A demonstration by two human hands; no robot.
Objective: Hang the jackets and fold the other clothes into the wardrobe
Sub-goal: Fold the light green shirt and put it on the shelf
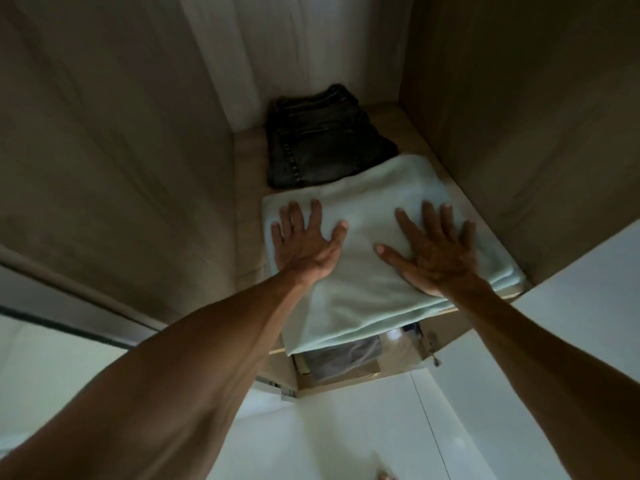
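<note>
**Both palms flat on the folded cloth**

The left hand (304, 242) lay spread, fingers wide, flat on the pale green folded cloth (363, 271) on the wardrobe shelf (247, 202). The right hand (436, 251) pressed likewise, gripping nothing. Folded dark jeans (325, 140) sat just behind the cloth.

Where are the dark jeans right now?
Head view: the folded dark jeans lie at the back of the wardrobe shelf, behind the pale green folded cloth, its rear edge touching them.
</note>
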